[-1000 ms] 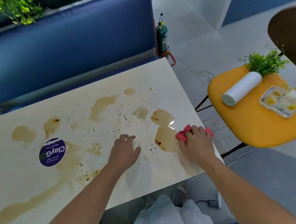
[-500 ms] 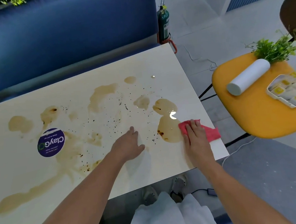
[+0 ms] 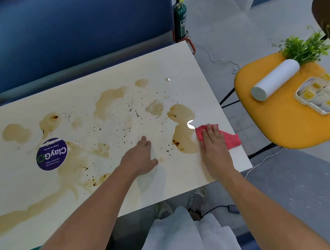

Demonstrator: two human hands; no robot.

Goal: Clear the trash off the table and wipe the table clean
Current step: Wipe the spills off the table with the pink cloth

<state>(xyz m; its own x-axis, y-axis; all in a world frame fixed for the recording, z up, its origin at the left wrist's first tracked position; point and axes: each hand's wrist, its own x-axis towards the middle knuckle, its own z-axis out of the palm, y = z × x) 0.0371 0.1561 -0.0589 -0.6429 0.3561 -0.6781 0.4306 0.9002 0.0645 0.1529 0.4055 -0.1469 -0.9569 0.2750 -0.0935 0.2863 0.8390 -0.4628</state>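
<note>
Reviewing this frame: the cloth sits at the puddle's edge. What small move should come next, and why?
Probably slide the right hand and the red cloth under it leftward through the brown puddle: the cloth's edge just touches it, and the liquid there looks unwiped.

One cloth (image 3: 230, 138), one sticker (image 3: 52, 153), one roll (image 3: 274, 80), two hands (image 3: 139, 157) (image 3: 212, 146), perhaps nine puddles (image 3: 183, 139).

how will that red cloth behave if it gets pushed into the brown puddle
Probably floppy: the red cloth lies crumpled under the flat right hand, so it should bunch rather than slide stiffly. It looks thin and light, likely absorbent, so it may soak up the brown puddle at its edge and grow heavier.
</note>
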